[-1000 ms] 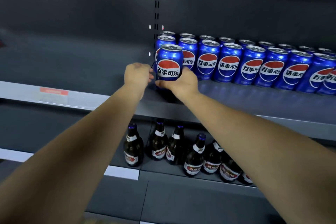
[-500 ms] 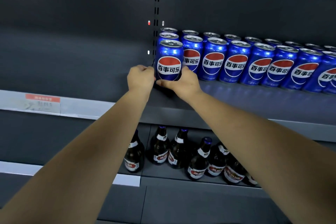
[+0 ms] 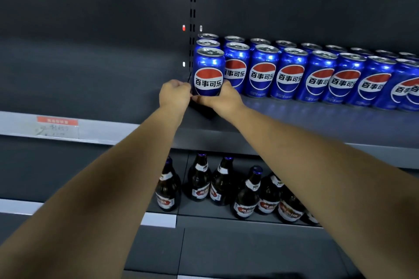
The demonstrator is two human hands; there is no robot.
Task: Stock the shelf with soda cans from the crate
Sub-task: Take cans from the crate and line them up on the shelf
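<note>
At the 9 o'clock end of the stocked cans (image 3: 290, 77), the front can (image 3: 208, 72) stands upright on the shelf (image 3: 317, 124). Right hand (image 3: 223, 99) curls round its base from 4 o'clock; left hand (image 3: 175, 95), fingers curled, sits at 8 o'clock, contact unclear. Likely full, rigid, slick: grip mid-wall.

Left of the slotted upright (image 3: 193, 7), the shelf (image 3: 102, 97) is lying bare and open, and a bare strip is running along its front edge before the can rows (image 3: 317, 75). Those cans are standing packed side by side, closing off the right rear, with the front can (image 3: 208, 70) jutting forward beside the upright.
</note>
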